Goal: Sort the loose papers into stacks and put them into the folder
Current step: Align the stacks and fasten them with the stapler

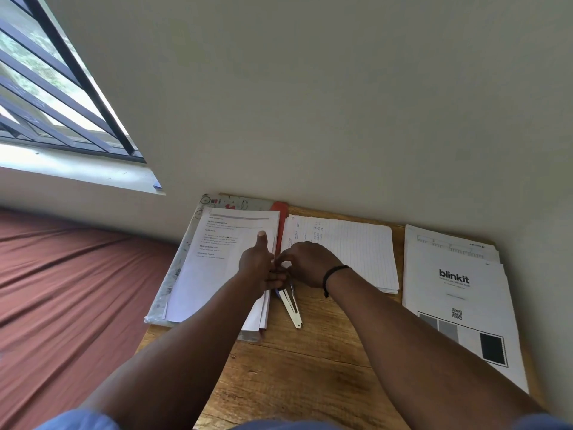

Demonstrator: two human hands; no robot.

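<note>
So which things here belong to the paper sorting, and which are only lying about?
Belong to the job:
- printed sheets in the open folder
- metal folder clip
- lined papers
- blinkit papers
- left hand, right hand

Lying about:
- wooden table
- red-brown bedsheet
- window

Lighting: daylight, from the barred window with dark metal frame (59, 85) at upper left; its white sill (77, 169) is blown out. Plain off-white wall (310, 88) evenly lit, dimmer rightward. Shadows: soft, under the forearms on the brown wooden tabletop (310, 352). Distortion: wide-angle bending at the edges (window bars slant). Sharpness: small print soft; blue sleeves at the bottom blurred.
</note>
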